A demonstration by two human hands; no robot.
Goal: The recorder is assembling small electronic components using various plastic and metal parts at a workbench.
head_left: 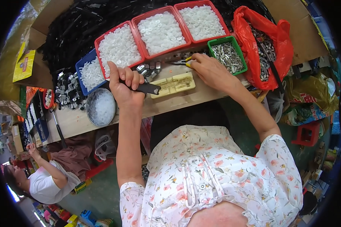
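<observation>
- Two bare hands were at the bench point(159, 106), close to the wearer; the left hand point(125, 85) had its fingers curled around a black part point(149, 89), thumb raised, with the part's free end jutting to the right.
- The right hand point(212, 73) was bent over yellow-handled pliers point(188, 63), thumb and fingertips at the handles; whether they squeezed or only touched, I could not tell.
- The step in hand seemed to be managing part and tool at once; a further move would probably call for a steady left hold and a sure grip on both handles.
- Under the part's tip, as seen from above, was the left end of a pale yellow block point(173, 85); contact was unclear.
- Leftward, a metal bowl point(89, 114) of white bits stood near a blue tray point(79, 75).
- Past the block were shiny metal pieces point(149, 72), then a green tray point(240, 53) of slim metal pins and a red bag point(241, 23).
- Farther back ran three red trays point(166, 52) of white pieces, and behind them a black heap point(75, 24).
</observation>
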